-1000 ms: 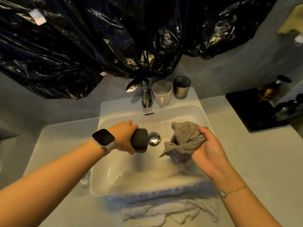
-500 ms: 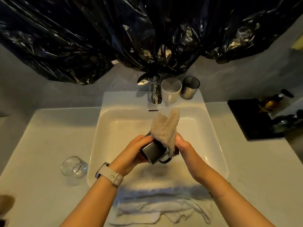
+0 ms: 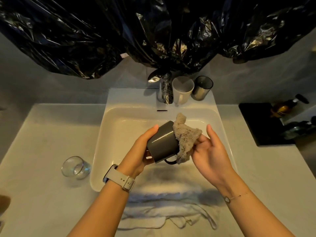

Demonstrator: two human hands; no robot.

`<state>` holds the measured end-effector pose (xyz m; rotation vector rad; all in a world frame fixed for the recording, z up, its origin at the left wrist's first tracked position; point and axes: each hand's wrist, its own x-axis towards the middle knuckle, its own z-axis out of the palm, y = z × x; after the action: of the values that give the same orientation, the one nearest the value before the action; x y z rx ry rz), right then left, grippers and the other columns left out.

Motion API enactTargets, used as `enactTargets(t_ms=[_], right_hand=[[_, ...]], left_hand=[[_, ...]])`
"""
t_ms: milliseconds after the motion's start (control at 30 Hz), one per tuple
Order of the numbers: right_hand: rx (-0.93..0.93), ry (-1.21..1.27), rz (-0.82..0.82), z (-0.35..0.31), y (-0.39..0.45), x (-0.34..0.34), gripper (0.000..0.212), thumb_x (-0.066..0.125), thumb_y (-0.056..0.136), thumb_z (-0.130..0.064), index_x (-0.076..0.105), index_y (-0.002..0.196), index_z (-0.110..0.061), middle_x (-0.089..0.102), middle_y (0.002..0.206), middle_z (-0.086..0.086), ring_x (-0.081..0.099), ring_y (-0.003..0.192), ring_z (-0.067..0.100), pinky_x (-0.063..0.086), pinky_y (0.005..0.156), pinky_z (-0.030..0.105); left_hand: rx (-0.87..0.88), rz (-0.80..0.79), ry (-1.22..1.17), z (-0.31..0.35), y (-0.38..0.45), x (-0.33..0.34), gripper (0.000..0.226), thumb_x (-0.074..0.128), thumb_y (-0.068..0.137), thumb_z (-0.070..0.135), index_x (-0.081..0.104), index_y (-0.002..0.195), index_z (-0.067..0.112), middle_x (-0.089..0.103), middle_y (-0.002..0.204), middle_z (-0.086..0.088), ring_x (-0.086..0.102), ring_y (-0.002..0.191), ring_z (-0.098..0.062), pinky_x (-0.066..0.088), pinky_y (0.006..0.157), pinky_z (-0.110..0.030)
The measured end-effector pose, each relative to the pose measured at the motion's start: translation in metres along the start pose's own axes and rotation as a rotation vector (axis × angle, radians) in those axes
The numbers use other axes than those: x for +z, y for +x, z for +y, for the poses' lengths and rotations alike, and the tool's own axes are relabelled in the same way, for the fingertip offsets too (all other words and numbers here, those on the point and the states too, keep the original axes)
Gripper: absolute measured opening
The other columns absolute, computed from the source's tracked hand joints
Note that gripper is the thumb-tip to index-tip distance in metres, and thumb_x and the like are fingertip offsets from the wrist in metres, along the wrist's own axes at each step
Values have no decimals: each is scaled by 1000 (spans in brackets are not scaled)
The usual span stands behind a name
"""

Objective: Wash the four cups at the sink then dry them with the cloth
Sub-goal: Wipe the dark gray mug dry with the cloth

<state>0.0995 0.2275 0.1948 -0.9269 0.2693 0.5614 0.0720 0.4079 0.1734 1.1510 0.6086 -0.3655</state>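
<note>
My left hand [image 3: 142, 149] grips a dark grey mug [image 3: 161, 142], tilted on its side over the white sink [image 3: 109, 134], handle pointing down. A fuzzy grey cloth [image 3: 185, 139] is stuffed into the mug's mouth, and my right hand [image 3: 207, 147] holds it with fingers pushed in behind it, thumb raised. A white mug [image 3: 182, 89] and a dark glass tumbler [image 3: 202, 88] stand on the sink's back ledge, right of the tap [image 3: 165, 88]. A clear glass [image 3: 76, 167] stands on the counter left of the sink.
Black plastic sheeting [image 3: 153, 31] hangs low over the tap. A white towel [image 3: 167, 212] lies over the sink's front edge. A black tray [image 3: 259, 122] and bottles [image 3: 283, 106] sit on the counter at the right.
A second ago the mug and the cloth were apart over the basin. My hands came together near the front, and the cloth now fills the mug's mouth, with the mug turned.
</note>
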Motion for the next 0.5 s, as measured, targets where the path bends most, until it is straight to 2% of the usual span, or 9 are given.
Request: enactTargets(t_ms=[67,167,233,333,400,500], right_hand=[[-6,38,47,0,2,-1,55,41,93,-43,62,119,0,66,123,16,57,122,24,40,105,35],[-75,0,82,5,1,-2,40,49,93,-31,63,114,-1,69,116,15,61,117,22,45,101,35],[-121,-58,86,7,0,-4,31,54,92,-24,62,116,-5,70,114,13,64,113,23,52,94,33],[-144,-98,31,5,-4,-7,41,63,82,-15,56,122,-10,71,113,10,67,108,20,56,81,26],[-135,-223,-17,2,-6,-10,50,68,74,-13,54,122,-11,71,113,5,67,107,17,55,80,23],[-117,-531,-26,-5,-8,-10,60,76,65,-27,55,121,-19,71,113,-2,67,103,9,55,82,22]], left_hand=[[-28,-6,5,0,-1,1,29,62,85,54,70,96,28,73,81,0,66,87,-21,57,77,-39],[-64,-42,23,-2,-5,5,34,63,86,52,69,104,24,73,94,-6,67,93,-26,57,89,-50],[-69,-56,46,-2,-8,10,35,62,87,52,69,108,24,71,102,-9,66,96,-27,55,91,-54],[-69,-56,46,-4,-10,16,35,62,88,53,69,105,24,71,102,-9,67,95,-27,57,89,-52],[-55,-55,65,-4,-12,20,34,60,88,53,70,103,24,72,101,-10,69,91,-26,59,85,-49],[2,-60,120,-2,-15,25,35,58,90,53,73,102,24,73,105,-13,69,93,-27,61,80,-48]])
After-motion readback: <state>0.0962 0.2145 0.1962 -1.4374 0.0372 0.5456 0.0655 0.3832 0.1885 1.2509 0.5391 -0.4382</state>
